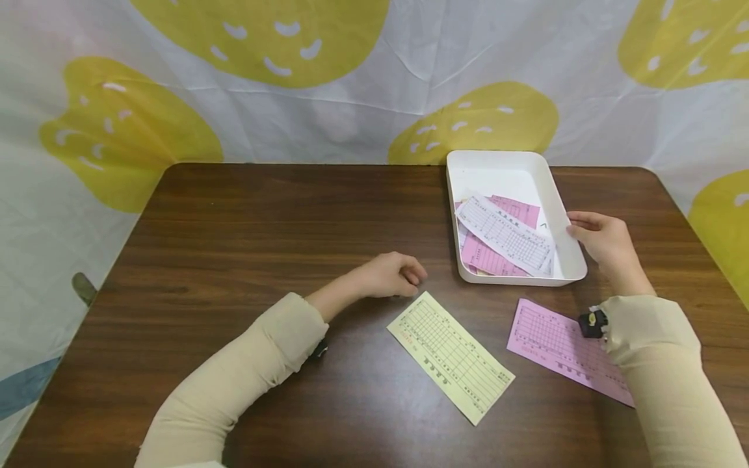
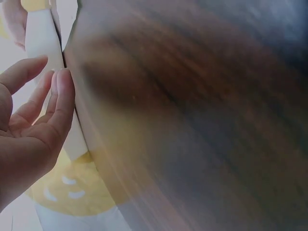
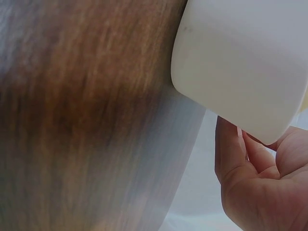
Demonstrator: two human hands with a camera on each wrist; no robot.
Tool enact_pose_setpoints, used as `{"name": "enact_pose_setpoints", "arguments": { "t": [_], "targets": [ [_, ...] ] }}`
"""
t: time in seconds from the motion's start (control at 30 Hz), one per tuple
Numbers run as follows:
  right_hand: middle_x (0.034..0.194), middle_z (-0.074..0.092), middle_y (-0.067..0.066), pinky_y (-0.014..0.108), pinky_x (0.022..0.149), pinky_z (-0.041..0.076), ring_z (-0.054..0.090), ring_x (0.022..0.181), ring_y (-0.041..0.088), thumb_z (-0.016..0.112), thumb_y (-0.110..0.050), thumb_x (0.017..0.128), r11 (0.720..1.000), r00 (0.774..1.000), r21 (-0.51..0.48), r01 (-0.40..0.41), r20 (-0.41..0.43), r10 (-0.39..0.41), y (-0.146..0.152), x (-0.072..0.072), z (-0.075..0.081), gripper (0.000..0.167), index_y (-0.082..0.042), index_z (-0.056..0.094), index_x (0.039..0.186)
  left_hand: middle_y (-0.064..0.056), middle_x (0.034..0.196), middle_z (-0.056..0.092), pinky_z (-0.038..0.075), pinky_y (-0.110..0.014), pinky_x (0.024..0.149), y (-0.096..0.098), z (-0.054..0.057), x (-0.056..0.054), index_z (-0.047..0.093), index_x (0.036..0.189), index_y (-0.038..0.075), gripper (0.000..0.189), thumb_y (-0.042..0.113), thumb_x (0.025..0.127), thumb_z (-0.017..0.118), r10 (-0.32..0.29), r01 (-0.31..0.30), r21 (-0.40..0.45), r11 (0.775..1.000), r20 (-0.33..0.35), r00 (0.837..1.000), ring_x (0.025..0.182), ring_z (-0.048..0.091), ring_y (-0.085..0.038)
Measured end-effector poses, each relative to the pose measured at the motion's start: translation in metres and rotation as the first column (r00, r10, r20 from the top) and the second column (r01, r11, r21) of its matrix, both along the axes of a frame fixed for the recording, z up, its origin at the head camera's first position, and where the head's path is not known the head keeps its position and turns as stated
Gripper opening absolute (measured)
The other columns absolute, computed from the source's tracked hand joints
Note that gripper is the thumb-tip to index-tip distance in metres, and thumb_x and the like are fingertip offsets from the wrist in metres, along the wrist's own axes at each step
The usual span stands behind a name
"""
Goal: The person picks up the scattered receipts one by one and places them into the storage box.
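My right hand point(image 1: 608, 244) is at the right side of a white tray point(image 1: 497, 170). It grips the tray's edge, the thumb at the rim and the fingers against the outer wall; the tray hides some fingertips in the right wrist view. Inside the tray lie overlapping paper slips, a white slip point(image 1: 506, 234) over a pink slip point(image 1: 494, 257). My left hand point(image 1: 389, 274) is just beyond the upper corner of a yellow slip point(image 1: 450, 357), fingers loosely bent and holding nothing. A second pink slip point(image 1: 550, 338) lies on the table, partly under my right forearm in the view.
The brown wooden table point(image 1: 263, 214) ends at the back against a white cloth point(image 1: 351, 117) with yellow printed shapes. The tray stands at the table's back right, near that edge. Behind the table's left edge, the cloth hangs close by.
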State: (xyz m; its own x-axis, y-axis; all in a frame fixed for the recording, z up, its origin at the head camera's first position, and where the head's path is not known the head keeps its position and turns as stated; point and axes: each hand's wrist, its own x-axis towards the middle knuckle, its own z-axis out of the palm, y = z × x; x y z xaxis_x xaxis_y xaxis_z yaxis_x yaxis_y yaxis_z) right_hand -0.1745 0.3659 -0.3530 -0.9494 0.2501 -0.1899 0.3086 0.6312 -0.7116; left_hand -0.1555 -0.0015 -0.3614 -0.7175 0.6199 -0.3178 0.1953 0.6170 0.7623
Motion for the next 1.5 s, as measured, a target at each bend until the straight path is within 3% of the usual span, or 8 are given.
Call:
{"name": "enact_pose_setpoints", "arguments": {
  "t": [0.27, 0.37, 0.6, 0.77, 0.93, 1.5],
  "targets": [
    [0.116, 0.054, 0.005, 0.003, 0.066, 0.044, 0.047, 0.083, -0.006, 0.048, -0.024, 0.098, 1.000, 1.000, 0.019, 0.002, 0.015, -0.002, 0.000, 0.000, -0.001, 0.049, -0.001, 0.043, 0.141, -0.010, 0.113, 0.068, 0.053, -0.017, 0.079, 0.006, -0.004, 0.002, 0.064, 0.117, 0.005, 0.035, 0.004, 0.083, 0.066, -0.062, 0.060, -0.030, 0.998, -0.062, 0.996, 0.102, 0.065, -0.020],
    [0.119, 0.054, 0.008, 0.003, 0.066, 0.044, 0.047, 0.083, -0.006, 0.048, -0.023, 0.098, 1.000, 1.000, 0.016, 0.002, 0.018, -0.003, 0.000, 0.000, -0.002, 0.049, 0.000, 0.043, 0.141, -0.011, 0.114, 0.067, 0.053, -0.018, 0.082, 0.008, -0.005, 0.003, 0.064, 0.118, 0.005, 0.036, 0.002, 0.082, 0.067, -0.078, 0.076, -0.032, 0.997, -0.064, 0.995, 0.104, 0.064, -0.021],
    [0.096, 0.053, -0.015, 0.005, 0.065, 0.044, 0.047, 0.081, -0.006, 0.048, -0.024, 0.098, 1.000, 1.000, 0.005, 0.003, 0.015, -0.003, 0.000, 0.000, 0.000, 0.048, 0.000, 0.044, 0.140, -0.010, 0.112, 0.067, 0.052, -0.020, 0.088, 0.012, -0.008, 0.006, 0.064, 0.117, 0.005, 0.037, 0.002, 0.081, 0.071, -0.107, 0.102, -0.066, 0.993, -0.085, 0.991, 0.101, 0.063, -0.019],
    [0.098, 0.055, -0.013, 0.006, 0.064, 0.044, 0.048, 0.081, -0.006, 0.049, -0.024, 0.098, 1.000, 1.000, -0.001, 0.005, 0.014, -0.005, 0.000, 0.000, -0.001, 0.049, 0.000, 0.044, 0.140, -0.008, 0.111, 0.066, 0.051, -0.022, 0.091, 0.014, -0.007, 0.007, 0.063, 0.120, 0.007, 0.039, 0.006, 0.082, 0.072, -0.134, 0.119, -0.124, 0.985, -0.121, 0.984, 0.099, 0.059, -0.016],
    [0.083, 0.050, -0.025, 0.005, 0.064, 0.044, 0.047, 0.079, -0.008, 0.049, -0.022, 0.098, 1.000, 1.000, -0.011, 0.003, -0.004, -0.003, 0.000, 0.000, -0.001, 0.048, 0.002, 0.044, 0.140, -0.007, 0.109, 0.065, 0.048, -0.022, 0.088, 0.015, -0.008, 0.008, 0.064, 0.117, 0.007, 0.036, 0.007, 0.082, 0.072, -0.168, 0.141, -0.162, 0.977, -0.165, 0.972, 0.095, 0.056, -0.014],
    [0.072, 0.046, -0.033, 0.004, 0.062, 0.043, 0.045, 0.075, -0.011, 0.051, -0.018, 0.097, 1.000, 0.999, -0.010, -0.005, -0.041, 0.004, 0.001, 0.000, -0.002, 0.046, 0.005, 0.047, 0.137, -0.008, 0.105, 0.066, 0.049, -0.020, 0.087, 0.016, -0.008, 0.008, 0.065, 0.104, 0.005, 0.026, 0.007, 0.080, 0.075, -0.183, 0.151, -0.171, 0.974, -0.191, 0.964, 0.095, 0.057, -0.015]
  ]
}}
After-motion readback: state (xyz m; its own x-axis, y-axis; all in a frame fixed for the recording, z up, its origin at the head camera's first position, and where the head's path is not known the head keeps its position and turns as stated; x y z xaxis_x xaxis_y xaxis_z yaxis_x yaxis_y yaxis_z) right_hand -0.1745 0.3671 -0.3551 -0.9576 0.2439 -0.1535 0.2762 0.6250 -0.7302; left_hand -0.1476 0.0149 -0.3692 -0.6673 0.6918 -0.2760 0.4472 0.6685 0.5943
